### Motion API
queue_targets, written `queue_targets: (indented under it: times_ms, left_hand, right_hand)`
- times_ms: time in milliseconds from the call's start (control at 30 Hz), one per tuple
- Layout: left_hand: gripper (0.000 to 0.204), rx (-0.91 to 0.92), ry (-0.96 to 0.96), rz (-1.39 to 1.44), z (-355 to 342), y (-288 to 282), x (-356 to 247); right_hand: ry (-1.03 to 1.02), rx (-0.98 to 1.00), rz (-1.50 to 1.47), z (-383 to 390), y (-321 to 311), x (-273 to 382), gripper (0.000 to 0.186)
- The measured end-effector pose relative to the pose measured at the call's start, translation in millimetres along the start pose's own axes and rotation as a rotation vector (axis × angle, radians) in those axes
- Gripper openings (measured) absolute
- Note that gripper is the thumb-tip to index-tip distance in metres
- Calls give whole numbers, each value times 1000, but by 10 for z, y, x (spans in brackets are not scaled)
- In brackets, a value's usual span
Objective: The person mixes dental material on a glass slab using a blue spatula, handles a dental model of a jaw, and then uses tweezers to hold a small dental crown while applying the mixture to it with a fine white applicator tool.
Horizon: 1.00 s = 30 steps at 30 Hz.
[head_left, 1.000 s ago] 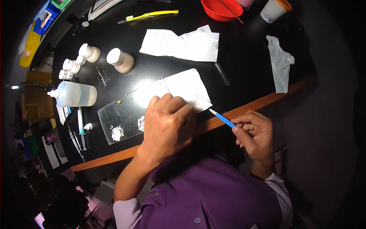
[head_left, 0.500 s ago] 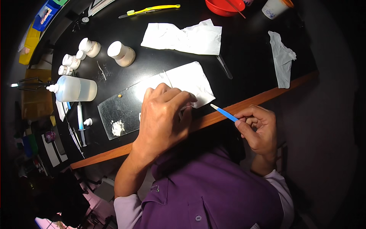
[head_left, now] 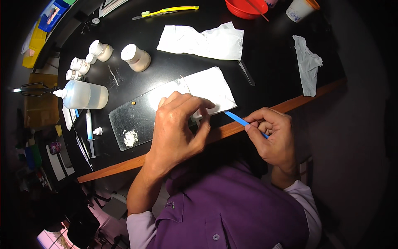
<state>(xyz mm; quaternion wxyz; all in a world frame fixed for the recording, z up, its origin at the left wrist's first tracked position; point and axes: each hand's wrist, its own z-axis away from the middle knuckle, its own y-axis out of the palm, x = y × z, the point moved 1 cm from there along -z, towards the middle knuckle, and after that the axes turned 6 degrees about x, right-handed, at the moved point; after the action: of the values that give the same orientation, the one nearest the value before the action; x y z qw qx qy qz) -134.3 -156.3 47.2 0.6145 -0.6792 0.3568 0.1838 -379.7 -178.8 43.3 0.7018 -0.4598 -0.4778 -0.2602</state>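
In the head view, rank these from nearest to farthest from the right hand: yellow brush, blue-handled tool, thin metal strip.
1. Blue-handled tool: in the right hand.
2. Thin metal strip: farther up, by the upper white paper.
3. Yellow brush: beyond that paper, upper left.

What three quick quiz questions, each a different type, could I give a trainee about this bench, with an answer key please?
1. Which hand holds the blue tool?

2. True or false: a white clump lies on the dark slab.

3. What colour is the bowl near the far edge of the picture?
A. green
B. red
C. yellow

Key:
1. The right hand
2. True
3. B
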Motion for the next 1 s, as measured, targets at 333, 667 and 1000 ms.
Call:
queue_targets:
  times_ms: [333,667,1000]
  left_hand:
    - [20,118,205,-271,-222,36,78]
    - [33,82,208,-394,-160,91,102]
    - [14,-32,285,-510,-137,171,39]
  right_hand:
    - [-311,-116,244,-114,134,36,9]
    - [-330,-72,210,-63,50,-26,11]
    - [-280,-261,-68,106,-331,-71,11]
